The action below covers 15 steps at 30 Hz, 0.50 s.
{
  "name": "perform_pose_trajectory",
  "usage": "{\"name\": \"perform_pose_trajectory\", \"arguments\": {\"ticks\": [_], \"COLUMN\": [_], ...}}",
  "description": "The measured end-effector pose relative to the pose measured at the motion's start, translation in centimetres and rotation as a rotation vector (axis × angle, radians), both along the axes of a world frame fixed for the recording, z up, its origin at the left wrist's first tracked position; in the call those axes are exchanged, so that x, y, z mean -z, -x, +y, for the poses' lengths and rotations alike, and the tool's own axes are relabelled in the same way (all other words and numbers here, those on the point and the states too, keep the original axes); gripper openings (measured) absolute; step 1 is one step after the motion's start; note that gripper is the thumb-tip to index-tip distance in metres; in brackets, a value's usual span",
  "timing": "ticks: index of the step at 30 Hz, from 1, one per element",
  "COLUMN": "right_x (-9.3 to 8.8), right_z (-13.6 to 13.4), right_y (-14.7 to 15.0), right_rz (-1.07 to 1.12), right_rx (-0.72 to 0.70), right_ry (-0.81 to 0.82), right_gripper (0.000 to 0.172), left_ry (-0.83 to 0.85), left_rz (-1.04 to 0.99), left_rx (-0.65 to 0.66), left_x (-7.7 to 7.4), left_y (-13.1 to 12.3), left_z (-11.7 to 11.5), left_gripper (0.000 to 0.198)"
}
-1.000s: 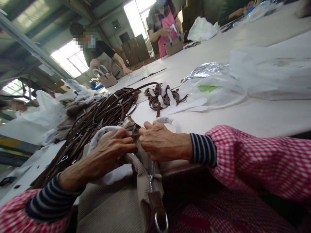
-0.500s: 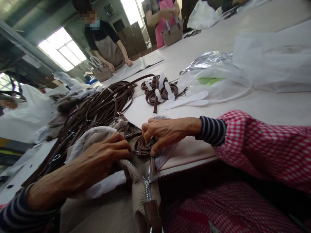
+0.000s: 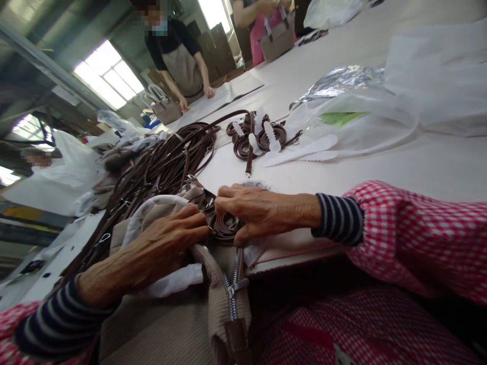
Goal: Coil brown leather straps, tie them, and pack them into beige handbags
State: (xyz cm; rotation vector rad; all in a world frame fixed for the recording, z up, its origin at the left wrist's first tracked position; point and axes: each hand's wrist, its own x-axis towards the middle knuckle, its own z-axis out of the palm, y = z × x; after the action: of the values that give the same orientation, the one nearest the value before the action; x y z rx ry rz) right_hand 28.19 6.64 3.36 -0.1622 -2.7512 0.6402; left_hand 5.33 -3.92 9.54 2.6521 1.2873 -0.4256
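Brown coiled strap [image 3: 224, 228] sits at the open zip of a beige bag [image 3: 178, 324] on the person's lap. Right hand [image 3: 254, 213] pinches the coil; left hand [image 3: 167, 243] presses the bag beside it, fingertips touching the strap. Loose straps [image 3: 160, 167] lie beyond.

A dark brown strap [image 3: 225, 227], wound into a flat coil, lay at the open, zippered mouth of a beige handbag [image 3: 178, 324]. The handbag rested against the desk [image 3: 418, 167] edge, its handle wrapped in white.
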Motion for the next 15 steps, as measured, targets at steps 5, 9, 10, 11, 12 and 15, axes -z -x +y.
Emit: {"name": "perform_pose_trajectory", "arguments": {"ticks": [5, 9, 10, 11, 12, 15], "right_x": [0.0, -0.4, -0.5, -0.7, -0.9, -1.5], "right_z": [1.1, 1.4, 1.4, 1.6, 1.7, 1.5], "right_y": [-0.9, -0.6, -0.5, -0.4, -0.3, -0.1], "right_rz": [-0.007, -0.178, -0.192, -0.19, -0.182, -0.147], "right_rx": [-0.036, -0.095, -0.1, -0.098, -0.091, -0.015], "right_ry": [0.051, -0.066, -0.071, -0.057, -0.031, 0.009], "right_gripper": [0.038, 0.018, 0.019, 0.019, 0.019, 0.016], "left_ry": [0.071, 0.088, 0.084, 0.079, 0.076, 0.047], "left_rz": [0.015, 0.033, 0.032, 0.028, 0.022, -0.029], "left_rx": [-0.056, -0.081, -0.084, -0.086, -0.088, -0.085], "left_x": [-0.2, -0.3, -0.3, -0.2, -0.2, -0.1], "left_y": [-0.3, -0.5, -0.5, -0.5, -0.4, 0.0], "left_z": [-0.1, 0.0, -0.1, -0.1, -0.2, -0.5], "left_gripper": [0.025, 0.028, 0.028, 0.027, 0.026, 0.022]}}
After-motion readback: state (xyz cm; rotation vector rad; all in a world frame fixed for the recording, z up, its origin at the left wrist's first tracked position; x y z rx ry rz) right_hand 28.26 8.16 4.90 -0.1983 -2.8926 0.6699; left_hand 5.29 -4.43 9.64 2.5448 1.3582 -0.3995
